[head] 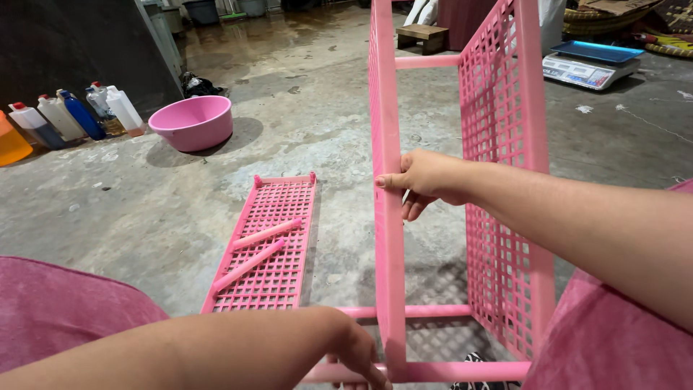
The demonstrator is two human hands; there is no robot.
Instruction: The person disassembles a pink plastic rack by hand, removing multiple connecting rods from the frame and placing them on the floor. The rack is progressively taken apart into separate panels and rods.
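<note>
Right hand (422, 180) gripping upright pink rack panel (388, 238), left hand (357, 354) curled on bottom rod (462, 370)

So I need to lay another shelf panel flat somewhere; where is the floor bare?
Bare concrete lies between the pink basin and the loose grid panel, and right of the rack below the scale. Crowded: bottles along the left wall.

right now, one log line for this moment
right hand: grips pink rack frame | left hand: at bottom rail | loose shelf: on floor
</note>
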